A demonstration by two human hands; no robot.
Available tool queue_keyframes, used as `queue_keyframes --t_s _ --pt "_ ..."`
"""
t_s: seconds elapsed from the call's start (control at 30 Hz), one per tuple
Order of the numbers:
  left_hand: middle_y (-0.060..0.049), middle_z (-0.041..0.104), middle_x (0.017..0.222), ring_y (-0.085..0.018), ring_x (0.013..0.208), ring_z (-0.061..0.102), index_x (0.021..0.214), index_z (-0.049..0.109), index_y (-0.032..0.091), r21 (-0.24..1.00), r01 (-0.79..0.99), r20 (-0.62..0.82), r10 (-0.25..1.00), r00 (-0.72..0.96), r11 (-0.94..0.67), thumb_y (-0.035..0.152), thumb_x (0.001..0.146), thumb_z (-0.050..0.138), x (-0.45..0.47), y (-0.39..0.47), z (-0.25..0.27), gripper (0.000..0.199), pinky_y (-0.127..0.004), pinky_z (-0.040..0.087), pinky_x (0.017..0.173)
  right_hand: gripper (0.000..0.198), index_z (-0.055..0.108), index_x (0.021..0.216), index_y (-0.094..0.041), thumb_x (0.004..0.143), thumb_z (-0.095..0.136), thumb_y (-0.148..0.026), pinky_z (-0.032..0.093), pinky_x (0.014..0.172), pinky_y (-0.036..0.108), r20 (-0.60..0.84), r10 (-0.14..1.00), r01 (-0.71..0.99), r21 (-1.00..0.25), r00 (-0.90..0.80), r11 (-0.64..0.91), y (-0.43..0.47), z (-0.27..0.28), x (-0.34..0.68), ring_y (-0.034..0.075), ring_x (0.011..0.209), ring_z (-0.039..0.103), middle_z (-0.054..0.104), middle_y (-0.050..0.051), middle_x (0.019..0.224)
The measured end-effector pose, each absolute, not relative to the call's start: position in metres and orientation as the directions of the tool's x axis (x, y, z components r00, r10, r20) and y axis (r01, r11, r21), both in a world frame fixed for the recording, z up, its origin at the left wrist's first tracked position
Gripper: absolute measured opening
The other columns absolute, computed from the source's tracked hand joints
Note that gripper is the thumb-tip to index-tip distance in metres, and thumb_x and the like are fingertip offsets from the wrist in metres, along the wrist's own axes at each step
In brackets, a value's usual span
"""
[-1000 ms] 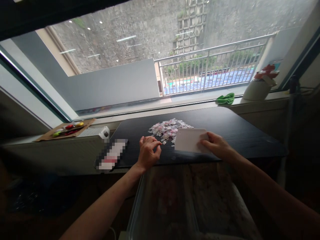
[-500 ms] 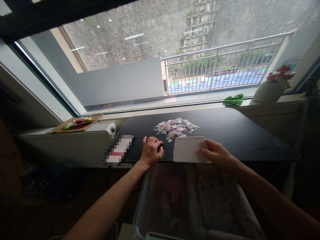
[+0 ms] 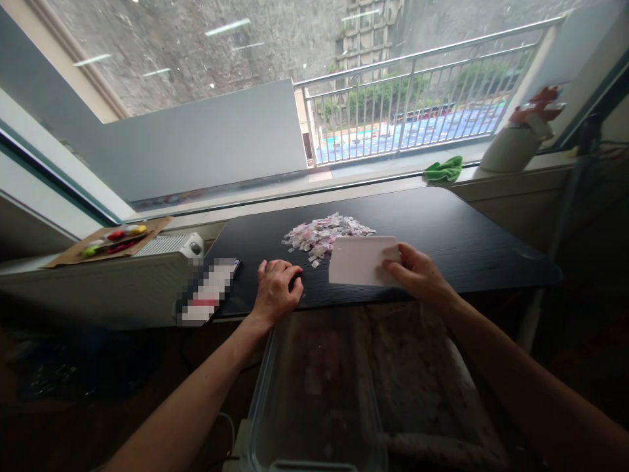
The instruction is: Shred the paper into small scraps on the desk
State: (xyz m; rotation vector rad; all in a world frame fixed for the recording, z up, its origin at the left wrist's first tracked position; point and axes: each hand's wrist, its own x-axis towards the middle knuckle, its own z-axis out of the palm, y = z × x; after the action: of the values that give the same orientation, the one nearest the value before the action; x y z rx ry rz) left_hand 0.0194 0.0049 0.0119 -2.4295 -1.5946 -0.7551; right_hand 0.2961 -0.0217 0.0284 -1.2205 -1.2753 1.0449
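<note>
My right hand (image 3: 417, 270) grips a flat white plastic scraper (image 3: 361, 261) by its right end, thumb on the near face. The scraper is tilted up over the near side of the dark table. Just behind it is a loose heap of small paper scraps (image 3: 324, 231), white and pinkish; the scraper hides part of its front right side. My left hand (image 3: 279, 288) rests on the table near the front edge, left of the scraper. Its fingers are loosely bent, with a gap between thumb and index finger, and I see nothing held there.
The black table (image 3: 417, 216) stands against a window sill. At its left lies a phone-like blurred object (image 3: 209, 292). A clear plastic bin (image 3: 260, 393) sits below the front edge. On the sill are a green cloth (image 3: 443, 170) and a spray bottle (image 3: 511, 144). A radiator (image 3: 132, 282) is at left.
The view has shifted, so the scene sits higher and further left. The scraper has lifted slightly off the front edge towards the heap. My left hand stays at about the same table spot.
</note>
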Motion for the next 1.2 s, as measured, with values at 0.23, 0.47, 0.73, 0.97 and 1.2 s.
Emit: queue_keyframes --t_s 0.23,0.47,0.73,0.97,1.2 --pt "-0.007 0.063 0.095 -0.025 0.1 0.056 0.096 0.066 0.022 0.157 0.887 0.489 0.814 0.312 -0.434 0.026 0.083 0.048 0.017 0.005 0.01 0.022 -0.052 0.032 0.104 0.016 0.053 0.086 -0.021 0.075 0.058 -0.033 0.042 0.059 0.025 0.137 0.988 0.085 -0.988 0.076 0.13 -0.028 0.013 0.293 0.013 0.065 0.051 0.054 -0.003 0.072" --pt "-0.007 0.062 0.095 -0.028 0.098 0.057 0.098 0.066 0.023 0.132 0.865 0.535 0.769 0.349 -0.485 0.032 0.086 0.048 0.009 0.009 0.006 0.023 -0.05 0.037 0.099 0.006 0.047 0.077 -0.021 0.078 0.053 -0.023 0.032 0.053 0.023 0.198 0.979 0.311 -0.934 0.048 0.174 -0.036 0.014 0.29 0.01 0.057 0.039 0.04 -0.007 0.064" --pt "-0.009 0.062 0.093 -0.028 0.091 0.058 0.098 0.066 0.021 0.095 0.84 0.547 0.733 0.405 -0.535 0.031 0.087 0.048 0.004 0.012 0.008 0.023 -0.049 0.039 0.095 0.006 0.047 0.08 -0.022 0.078 0.052 -0.022 0.032 0.054 0.024 0.172 0.984 0.379 -0.915 0.055 0.139 -0.039 0.02 0.287 0.011 0.058 0.04 0.042 -0.007 0.064" --pt "-0.007 0.062 0.094 -0.025 0.097 0.058 0.098 0.066 0.022 0.124 0.87 0.521 0.777 0.353 -0.478 0.028 0.086 0.049 0.01 0.004 0.01 0.021 -0.049 0.036 0.101 0.007 0.046 0.076 -0.022 0.079 0.052 -0.024 0.033 0.054 0.024 0.158 0.987 0.365 -0.92 0.008 0.144 -0.042 0.02 0.291 0.011 0.057 0.041 0.045 -0.006 0.063" --pt "-0.007 0.062 0.095 -0.023 0.099 0.058 0.098 0.065 0.019 0.181 0.883 0.492 0.817 0.3 -0.433 0.022 0.084 0.049 0.018 -0.001 0.012 0.021 -0.052 0.033 0.105 0.015 0.056 0.087 -0.021 0.08 0.056 -0.034 0.041 0.057 0.025 0.093 0.995 0.273 -0.958 0.016 0.086 -0.038 0.01 0.294 0.014 0.061 0.05 0.055 -0.002 0.069"
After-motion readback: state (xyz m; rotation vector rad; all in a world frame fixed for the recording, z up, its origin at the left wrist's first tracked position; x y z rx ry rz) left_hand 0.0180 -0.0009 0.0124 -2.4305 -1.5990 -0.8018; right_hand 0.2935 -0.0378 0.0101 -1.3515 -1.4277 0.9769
